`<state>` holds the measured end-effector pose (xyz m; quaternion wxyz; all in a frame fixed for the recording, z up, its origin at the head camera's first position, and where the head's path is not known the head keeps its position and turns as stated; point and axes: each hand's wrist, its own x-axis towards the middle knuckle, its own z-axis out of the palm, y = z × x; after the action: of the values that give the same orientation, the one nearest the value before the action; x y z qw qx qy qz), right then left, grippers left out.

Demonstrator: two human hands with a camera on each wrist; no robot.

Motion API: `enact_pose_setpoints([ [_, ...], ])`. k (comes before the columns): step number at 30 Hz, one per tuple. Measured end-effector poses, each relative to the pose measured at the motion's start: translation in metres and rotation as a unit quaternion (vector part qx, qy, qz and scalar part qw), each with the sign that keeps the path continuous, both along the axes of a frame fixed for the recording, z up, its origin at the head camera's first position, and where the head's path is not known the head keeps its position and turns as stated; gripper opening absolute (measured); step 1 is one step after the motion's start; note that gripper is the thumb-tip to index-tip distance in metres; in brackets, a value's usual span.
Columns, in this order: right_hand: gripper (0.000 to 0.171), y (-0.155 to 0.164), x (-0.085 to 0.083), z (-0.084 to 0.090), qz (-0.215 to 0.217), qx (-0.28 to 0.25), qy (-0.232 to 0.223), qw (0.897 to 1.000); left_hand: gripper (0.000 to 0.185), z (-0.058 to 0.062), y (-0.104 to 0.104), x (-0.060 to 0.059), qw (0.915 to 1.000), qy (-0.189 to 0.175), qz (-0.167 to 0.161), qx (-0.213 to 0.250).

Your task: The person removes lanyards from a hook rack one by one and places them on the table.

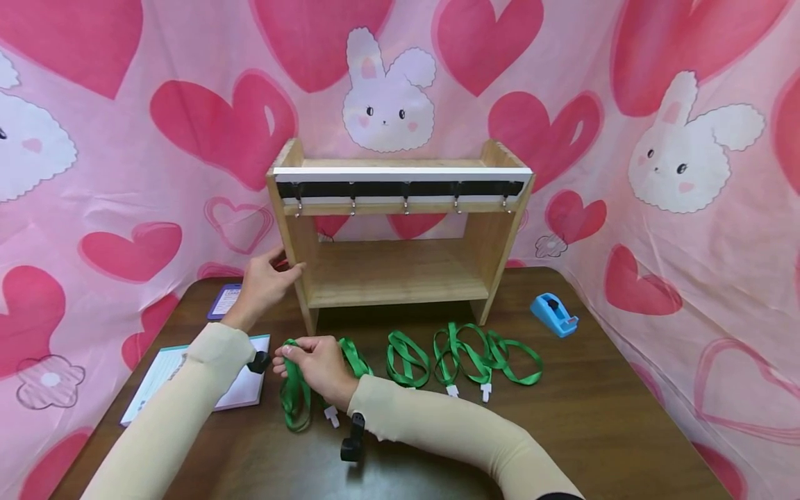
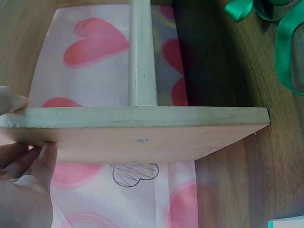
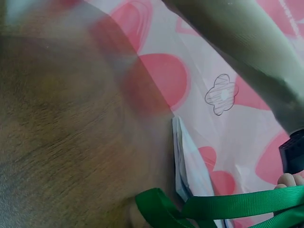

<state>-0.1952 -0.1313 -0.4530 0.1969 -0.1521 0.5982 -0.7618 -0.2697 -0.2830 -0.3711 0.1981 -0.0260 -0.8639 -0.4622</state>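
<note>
My left hand [image 1: 265,281] grips the left side panel of a small wooden shelf [image 1: 400,267]. In the left wrist view its thumb lies on one face of the panel [image 2: 142,118] and the fingers on the other. Along the shelf's upper front runs a white and black strip with several metal hooks [image 1: 406,201]. In front of the shelf's left end, my right hand [image 1: 321,364] holds a looped green lanyard [image 1: 296,399] between thumb and fingers, its loop hanging down. The right wrist view shows the green ribbon [image 3: 237,205] close up. More green lanyards [image 1: 531,375] with white clips lie in a row to the right.
A white booklet with a teal edge [image 1: 246,389] lies at the table's left, below the left forearm. Behind it is a blue-framed card holder [image 1: 225,301]. A blue tape dispenser [image 1: 553,314] stands right of the shelf. Pink heart-patterned cloth [image 1: 219,139] surrounds the brown table.
</note>
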Motion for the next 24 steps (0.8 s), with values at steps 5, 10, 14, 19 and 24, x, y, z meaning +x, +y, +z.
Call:
enact_pose_setpoints([
  [5, 0.018, -0.004, -0.001, -0.008, -0.014, 0.001, -0.006, 1.0, 0.06, 0.0, 0.0, 0.001, 1.0, -0.005, 0.0, 0.003],
  [10, 0.018, -0.006, -0.002, -0.017, -0.032, 0.017, -0.006, 0.999, 0.06, 0.001, 0.0, 0.0, 0.9999, -0.007, -0.001, 0.007],
  [14, 0.019, -0.009, -0.005, -0.022, -0.048, 0.025, -0.002, 0.999, 0.062, 0.002, 0.0, 0.0, 0.9998, -0.016, -0.003, 0.01],
  [19, 0.02, -0.011, -0.01, -0.029, -0.06, 0.036, 0.007, 0.998, 0.063, 0.001, 0.0, 0.0, 0.9998, -0.016, -0.004, 0.012],
  [24, 0.018, -0.012, -0.014, -0.035, -0.071, 0.052, 0.011, 0.996, 0.062, 0.0, 0.0, -0.001, 0.9999, -0.01, 0.001, 0.008],
])
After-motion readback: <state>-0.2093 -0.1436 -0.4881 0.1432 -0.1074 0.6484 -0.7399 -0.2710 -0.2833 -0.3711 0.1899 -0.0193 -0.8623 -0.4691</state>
